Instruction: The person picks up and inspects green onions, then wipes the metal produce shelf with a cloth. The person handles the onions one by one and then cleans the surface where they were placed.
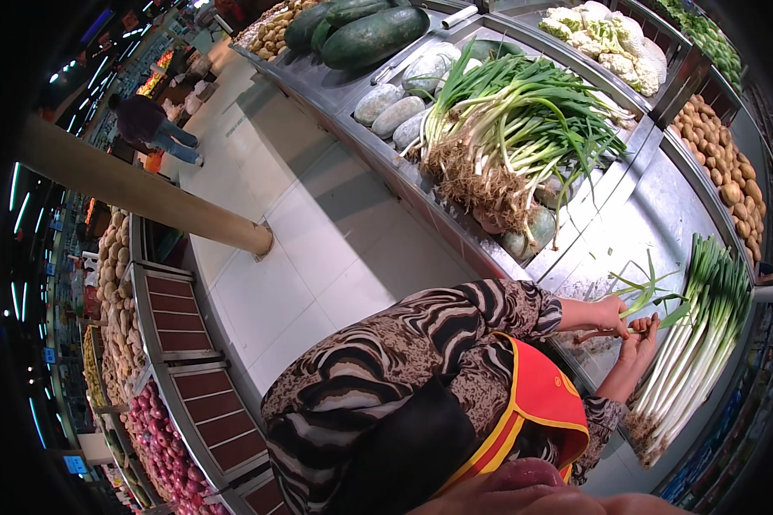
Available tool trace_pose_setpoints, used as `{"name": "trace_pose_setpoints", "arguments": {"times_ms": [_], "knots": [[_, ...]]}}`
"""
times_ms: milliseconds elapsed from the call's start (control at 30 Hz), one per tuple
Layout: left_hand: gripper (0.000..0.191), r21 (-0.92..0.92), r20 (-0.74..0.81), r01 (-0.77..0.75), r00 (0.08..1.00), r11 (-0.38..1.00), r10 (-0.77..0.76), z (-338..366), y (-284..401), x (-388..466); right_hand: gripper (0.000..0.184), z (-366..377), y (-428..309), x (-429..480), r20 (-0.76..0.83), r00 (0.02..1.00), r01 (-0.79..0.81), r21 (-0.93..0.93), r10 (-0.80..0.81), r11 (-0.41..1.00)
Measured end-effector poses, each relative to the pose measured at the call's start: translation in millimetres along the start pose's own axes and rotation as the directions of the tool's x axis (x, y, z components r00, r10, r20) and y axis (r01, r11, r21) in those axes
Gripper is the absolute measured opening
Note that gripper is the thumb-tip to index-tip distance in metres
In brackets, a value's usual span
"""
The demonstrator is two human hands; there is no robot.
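My left hand (612,315) grips a thin green onion stalk (632,308) with leaves fanning out to the right. Against it, my right hand (639,344) pinches the stalk or a leaf between its fingertips; the exact contact is partly hidden. Beside my right hand lies a neat row of long green onions (689,351), white stems and roots towards me, on the metal counter (657,193). Further up sits a large untidy heap of green onions (522,129) with earthy brown roots. Loose scraps of leaf and dirt are scattered on the metal near my hands.
Pale oval gourds (396,116) surround the heap, with big dark-green melons (377,37) beyond. Cauliflowers (609,48) and potatoes (721,167) fill bins behind. Red onions (164,444) stand across the tiled aisle (309,270). A column (154,193) and another person (148,125) are further away.
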State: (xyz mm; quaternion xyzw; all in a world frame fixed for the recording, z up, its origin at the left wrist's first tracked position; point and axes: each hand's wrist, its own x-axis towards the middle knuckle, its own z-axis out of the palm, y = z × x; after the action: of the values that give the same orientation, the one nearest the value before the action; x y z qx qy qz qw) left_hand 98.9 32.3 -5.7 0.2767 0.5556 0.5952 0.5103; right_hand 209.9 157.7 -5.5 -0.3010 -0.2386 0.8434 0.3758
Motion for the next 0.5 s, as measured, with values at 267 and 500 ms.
{"name": "trace_pose_setpoints", "arguments": {"times_ms": [267,500], "knots": [[0.021,0.165,-0.058,-0.114,0.991,0.98,0.125,4.6,-22.1,16.5,0.017,-6.3,-4.9,-12.3,0.067,0.998,-0.029,0.13,0.02,0.991],[0.017,0.115,0.007,0.252,0.967,0.961,-0.254,-17.3,15.3,-6.8,0.037,35.0,-8.5,-36.8,0.207,0.978,0.008,0.081,-0.024,0.997]]}}
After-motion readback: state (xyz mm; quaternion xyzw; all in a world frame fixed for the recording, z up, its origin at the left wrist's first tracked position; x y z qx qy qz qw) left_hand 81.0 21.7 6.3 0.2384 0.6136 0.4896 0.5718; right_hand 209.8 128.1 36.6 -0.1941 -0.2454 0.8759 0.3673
